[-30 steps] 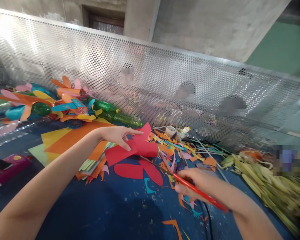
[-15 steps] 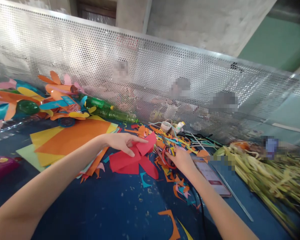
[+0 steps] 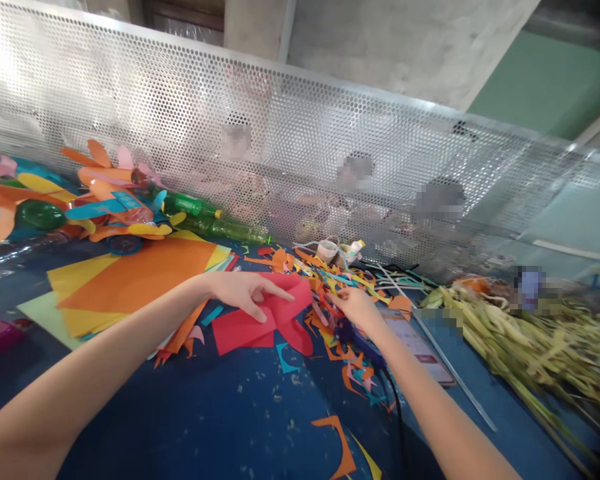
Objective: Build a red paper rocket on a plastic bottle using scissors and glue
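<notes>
My left hand [image 3: 237,293] is at the red paper [image 3: 243,331], with the thumb and index finger stretched apart over it. One red piece [image 3: 297,301] appears raised and folded between its fingers; the other fingers are partly hidden. To the right, my right hand [image 3: 357,308] has its fingertips closed on the orange-red handle of the scissors [image 3: 333,305]. The scissors' blades are hard to make out among the paper scraps. Just below the right hand lies a dark blue glue gun [image 3: 357,339] with a black cord.
Coloured paper sheets [image 3: 140,273] lie on the blue table [image 3: 205,420] at left, before bottles with paper petals [image 3: 113,200]. Many scraps, a phone [image 3: 415,343], a straw [image 3: 460,380] and dried husks [image 3: 525,340] are at right. A perforated metal screen [image 3: 290,133] stands behind; people show through it.
My right hand has moved slightly up and the scissors now lie further back, uncovering the glue gun. The red piece at my left hand has shifted and folded. The view has turned slightly.
</notes>
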